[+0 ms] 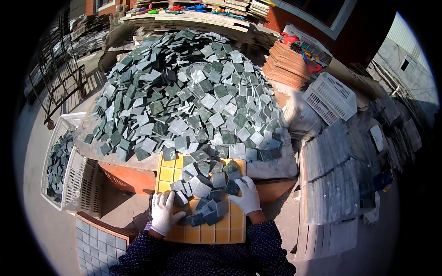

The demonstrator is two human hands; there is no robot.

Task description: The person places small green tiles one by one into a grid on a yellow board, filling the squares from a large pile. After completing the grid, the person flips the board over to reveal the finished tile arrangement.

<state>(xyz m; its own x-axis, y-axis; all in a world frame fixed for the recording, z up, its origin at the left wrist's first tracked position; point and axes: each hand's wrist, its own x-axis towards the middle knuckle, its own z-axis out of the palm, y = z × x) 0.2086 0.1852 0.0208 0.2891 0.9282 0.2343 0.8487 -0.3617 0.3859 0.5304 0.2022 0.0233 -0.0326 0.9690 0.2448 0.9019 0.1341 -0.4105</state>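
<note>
A yellow grid tray [205,234] lies in front of me, tilted against a table edge. Loose green and grey square tiles [207,184] cover its upper part. My left hand [164,212], in a white glove, rests flat on the tray's left side, fingers spread against the tiles. My right hand [247,195], also gloved, lies on the tiles at the tray's right edge with fingers apart. Neither hand grips a tile. Behind the tray rises a large heap of the same tiles [189,92] on a table.
A white plastic crate [69,184] with tiles stands at left. A finished tile sheet [94,244] lies at lower left. Stacks of grey tile sheets [334,184] sit at right, with an empty white basket [330,96] and brown boards [287,64] behind.
</note>
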